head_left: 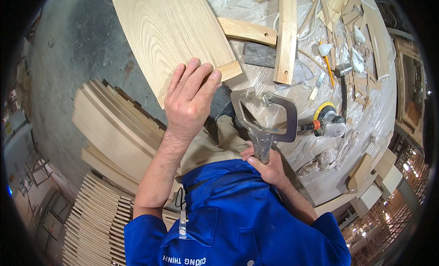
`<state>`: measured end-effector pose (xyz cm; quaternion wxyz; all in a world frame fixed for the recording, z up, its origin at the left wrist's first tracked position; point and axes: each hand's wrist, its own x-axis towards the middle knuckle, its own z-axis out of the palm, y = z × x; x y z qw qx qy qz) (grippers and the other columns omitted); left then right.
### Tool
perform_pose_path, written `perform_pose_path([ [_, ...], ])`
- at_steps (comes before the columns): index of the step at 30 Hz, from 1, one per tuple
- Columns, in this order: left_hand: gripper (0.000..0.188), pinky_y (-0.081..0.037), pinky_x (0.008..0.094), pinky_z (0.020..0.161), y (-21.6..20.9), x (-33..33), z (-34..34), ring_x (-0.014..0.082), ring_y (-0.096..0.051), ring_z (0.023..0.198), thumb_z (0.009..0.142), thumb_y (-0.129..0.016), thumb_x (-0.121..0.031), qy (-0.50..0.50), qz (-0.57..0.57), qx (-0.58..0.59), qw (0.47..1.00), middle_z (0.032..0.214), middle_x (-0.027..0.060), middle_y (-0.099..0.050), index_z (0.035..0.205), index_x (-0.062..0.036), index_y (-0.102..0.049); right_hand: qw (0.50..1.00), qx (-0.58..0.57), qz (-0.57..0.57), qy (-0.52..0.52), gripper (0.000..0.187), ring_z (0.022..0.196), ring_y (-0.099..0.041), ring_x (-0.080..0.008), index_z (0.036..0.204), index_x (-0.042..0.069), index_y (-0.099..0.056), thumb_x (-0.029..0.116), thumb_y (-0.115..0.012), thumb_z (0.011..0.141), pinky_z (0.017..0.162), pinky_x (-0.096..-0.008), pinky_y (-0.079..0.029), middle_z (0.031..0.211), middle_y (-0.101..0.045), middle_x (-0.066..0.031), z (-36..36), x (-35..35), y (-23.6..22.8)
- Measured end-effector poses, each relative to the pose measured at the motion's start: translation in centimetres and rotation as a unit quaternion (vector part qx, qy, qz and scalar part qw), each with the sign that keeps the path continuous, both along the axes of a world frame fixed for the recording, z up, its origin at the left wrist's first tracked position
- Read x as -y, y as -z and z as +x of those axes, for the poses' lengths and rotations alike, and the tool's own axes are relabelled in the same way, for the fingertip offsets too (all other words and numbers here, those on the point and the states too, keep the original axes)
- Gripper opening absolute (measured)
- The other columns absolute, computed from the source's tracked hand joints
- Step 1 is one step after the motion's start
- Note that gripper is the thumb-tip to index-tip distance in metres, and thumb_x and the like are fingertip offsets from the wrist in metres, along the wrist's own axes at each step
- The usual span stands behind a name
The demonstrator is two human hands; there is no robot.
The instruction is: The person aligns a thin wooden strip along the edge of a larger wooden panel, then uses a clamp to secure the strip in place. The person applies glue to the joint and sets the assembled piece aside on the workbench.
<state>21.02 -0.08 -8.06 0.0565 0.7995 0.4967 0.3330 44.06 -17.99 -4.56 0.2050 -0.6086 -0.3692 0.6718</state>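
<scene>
A wide, pale wooden panel [167,32] with bold grain reaches away from me at the upper left. A narrow wooden strip [230,69] runs along its near end. My left hand [191,99] is closed over that end, fingertips on the top face; the thumb is hidden beneath. Low in front of my waist, my right hand [269,167] is wrapped round the handle of a metal locking C-clamp [292,115]. The clamp's jaws point away from me, apart from the panel, with nothing between them.
On the plastic-covered table [320,183] at the right lie a sander [330,122], curved wooden pieces [286,37], a yellow pencil-like stick [328,69] and offcuts [338,10]. Stacked curved boards [114,124] stand on the left, with rows of slats [91,220] nearer me.
</scene>
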Motion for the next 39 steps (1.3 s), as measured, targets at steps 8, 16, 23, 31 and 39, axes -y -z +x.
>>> perform_pose_path([
  [8, 0.030, -0.050, 0.0497, 0.105, -0.4, 0.3, -0.8, 0.0303, -0.068, 0.118, 0.079, -0.082, -0.013, -0.006, -0.016, 0.008, 1.000, 0.117, 0.0081, -0.073, 0.109, -0.0103, -0.076, 1.000, -0.016, -0.005, 0.003, 0.022, 0.102, -0.069, -0.0182, 0.113, -0.002, -0.070, 0.009, -0.066, 0.095, 0.098, -0.0366, -0.051, 0.106, -0.075, -0.0114, -0.3, 0.1, -0.2],
  [16, 0.037, -0.050, 0.0456, 0.104, -2.4, 7.7, -0.3, 0.0310, -0.066, 0.119, 0.085, -0.079, -0.007, 0.047, -0.104, 0.168, 0.979, 0.119, 0.0131, -0.070, 0.121, -0.0069, -0.072, 0.996, -0.036, 0.029, 0.081, 0.030, 0.110, -0.064, -0.0203, 0.120, 0.000, -0.068, 0.013, -0.074, 0.093, 0.104, -0.0396, -0.045, 0.111, -0.072, -0.0127, -0.2, 1.9, 0.0],
  [23, 0.055, -0.052, 0.0408, 0.102, 0.7, 10.1, 0.0, 0.0289, -0.063, 0.121, 0.099, -0.069, -0.026, -0.131, -0.491, 0.639, 0.577, 0.128, 0.0191, -0.063, 0.142, 0.0037, -0.048, 0.993, 0.094, 0.069, -0.007, 0.020, 0.080, -0.061, -0.0125, 0.107, -0.001, -0.070, 0.016, -0.073, 0.095, 0.077, -0.0303, -0.050, 0.090, -0.071, -0.0044, -0.5, 1.6, 0.9],
  [31, 0.054, -0.050, 0.0424, 0.105, 1.5, 5.9, 0.2, 0.0267, -0.065, 0.118, 0.097, -0.073, -0.031, -0.125, -0.473, 0.717, 0.497, 0.125, 0.0154, -0.065, 0.137, 0.0000, -0.053, 0.989, 0.143, 0.041, -0.015, 0.023, 0.085, -0.069, -0.0193, 0.114, 0.003, -0.068, 0.018, -0.069, 0.097, 0.081, -0.0338, -0.053, 0.095, -0.073, -0.0121, -1.9, 0.2, 0.5],
  [39, 0.071, -0.049, 0.0380, 0.108, 2.3, 10.0, 3.0, 0.0246, -0.063, 0.120, 0.095, -0.074, -0.023, -0.031, -0.571, 0.638, 0.515, 0.137, 0.0173, -0.059, 0.151, 0.0019, -0.038, 0.971, 0.213, 0.084, -0.067, 0.034, 0.107, -0.068, -0.0386, 0.124, 0.001, -0.062, 0.018, -0.068, 0.095, 0.092, -0.0442, -0.052, 0.112, -0.071, -0.0206, -2.4, 0.7, 1.7],
])
